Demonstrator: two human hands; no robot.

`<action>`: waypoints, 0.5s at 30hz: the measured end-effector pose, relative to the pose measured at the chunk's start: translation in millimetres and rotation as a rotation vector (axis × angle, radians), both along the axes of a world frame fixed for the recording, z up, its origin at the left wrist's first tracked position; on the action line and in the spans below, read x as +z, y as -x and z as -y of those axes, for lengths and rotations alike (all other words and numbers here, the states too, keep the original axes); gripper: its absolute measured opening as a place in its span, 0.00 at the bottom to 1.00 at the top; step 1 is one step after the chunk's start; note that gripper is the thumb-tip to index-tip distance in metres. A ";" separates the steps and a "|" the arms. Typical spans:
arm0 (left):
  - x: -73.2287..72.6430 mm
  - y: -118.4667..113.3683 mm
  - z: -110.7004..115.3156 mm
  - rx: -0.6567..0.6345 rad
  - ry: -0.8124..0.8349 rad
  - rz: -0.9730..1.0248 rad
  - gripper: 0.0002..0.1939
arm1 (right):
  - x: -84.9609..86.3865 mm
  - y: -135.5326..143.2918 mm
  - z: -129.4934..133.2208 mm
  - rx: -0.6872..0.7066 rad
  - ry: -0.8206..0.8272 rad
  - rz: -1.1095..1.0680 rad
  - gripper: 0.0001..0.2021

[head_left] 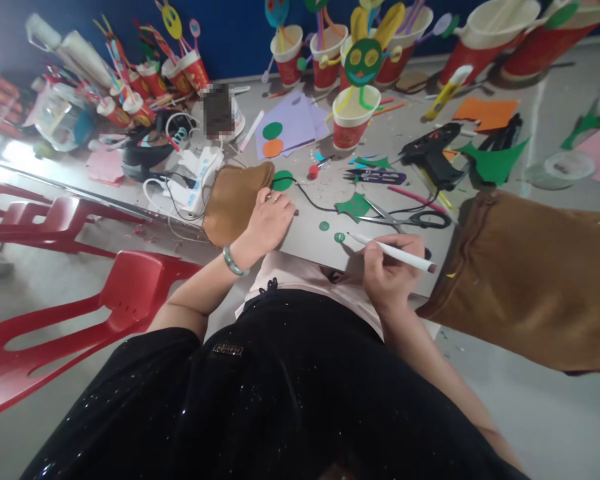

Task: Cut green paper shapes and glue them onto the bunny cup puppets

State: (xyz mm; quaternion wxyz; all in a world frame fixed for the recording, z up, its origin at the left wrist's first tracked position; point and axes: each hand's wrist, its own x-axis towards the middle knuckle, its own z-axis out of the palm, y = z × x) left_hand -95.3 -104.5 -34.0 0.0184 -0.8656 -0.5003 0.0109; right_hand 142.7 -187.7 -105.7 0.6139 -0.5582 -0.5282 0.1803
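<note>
My right hand (393, 267) is closed around a white marker (400, 255) with a dark reddish end. Its bare tip points left, close to a small green disc (340, 237) with markings. A second small green disc (324, 226) lies just left of that one. My left hand (271, 219) rests at the table edge with fingers curled, and a small dark cap (296, 212) shows at its fingertips. Beyond it lies a larger green circle (282, 180). Open scissors (405, 219) and a cut green scrap (354, 207) lie above my right hand.
A black glue gun (433, 155) with a cord and purple thread snips (377, 176) lie farther back. A cup with a green paper figure (355, 117) stands mid-table. Brown cloth covers (540, 280) flank me. A power strip (195, 183) and red chair (135, 287) are left.
</note>
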 end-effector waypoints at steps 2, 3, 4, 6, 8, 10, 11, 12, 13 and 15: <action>-2.8 -0.3 1.9 0.009 0.007 0.041 0.18 | -1.3 -0.1 -1.8 -0.006 -0.014 -0.017 0.09; -4.2 -0.3 3.3 0.009 0.010 0.080 0.17 | -0.7 -0.2 -2.7 -0.005 -0.016 -0.030 0.11; -5.4 -0.3 5.1 0.011 0.016 0.136 0.16 | 1.2 -0.1 -3.5 0.004 -0.009 -0.053 0.12; -6.8 -0.2 9.4 0.014 0.041 0.294 0.12 | 9.2 1.6 -4.6 0.058 0.023 -0.148 0.14; -6.2 -0.1 14.2 -0.002 0.087 0.488 0.11 | 22.2 6.1 -5.0 0.148 0.051 -0.277 0.15; -3.4 0.1 18.8 -0.042 0.131 0.674 0.12 | 38.0 12.9 -5.2 0.226 0.040 -0.362 0.16; -1.3 0.3 20.9 -0.064 0.149 0.750 0.12 | 45.9 16.9 -5.5 0.253 0.025 -0.379 0.17; 1.2 0.8 22.8 -0.077 0.155 0.812 0.12 | 53.4 20.8 -6.1 0.276 0.009 -0.384 0.17; 3.7 1.5 24.6 -0.085 0.151 0.860 0.11 | 60.1 24.7 -7.0 0.299 -0.007 -0.379 0.18; 8.8 4.0 27.7 -0.099 0.127 0.906 0.10 | 71.1 31.6 -9.8 0.324 -0.033 -0.353 0.19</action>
